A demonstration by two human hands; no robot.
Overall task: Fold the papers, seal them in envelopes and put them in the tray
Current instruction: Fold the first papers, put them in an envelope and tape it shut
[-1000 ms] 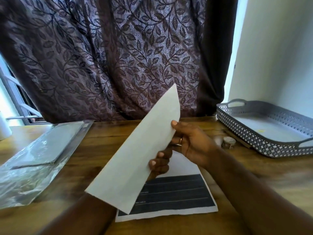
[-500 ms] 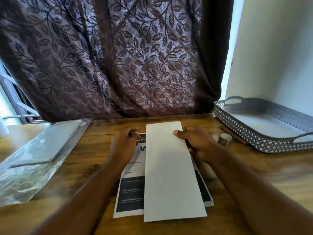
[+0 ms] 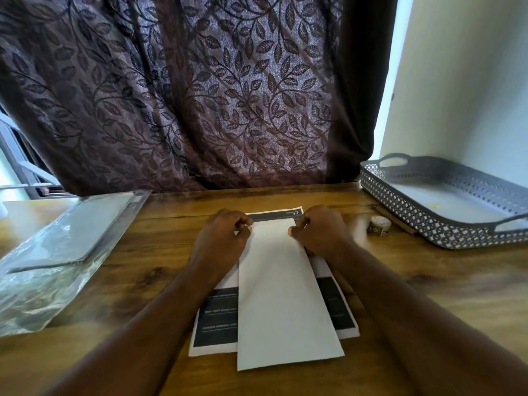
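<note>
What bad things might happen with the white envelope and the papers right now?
1. The white envelope lies loose on the printed papers; working its far end with both hands may slide it askew.
2. The left hand and right hand pinch only the far corners, so the flap might crease crookedly.
3. The tape roll sits by the right wrist and could get knocked.

A wooden table carries all items. A clear plastic sleeve holding a flat grey sheet lies at the left edge of the table, angled toward the far edge. A small roll of patterned tape stands near the right edge. A dark curtain with a leaf pattern hangs behind the far edge. A pale wall rises at the far right corner.
</note>
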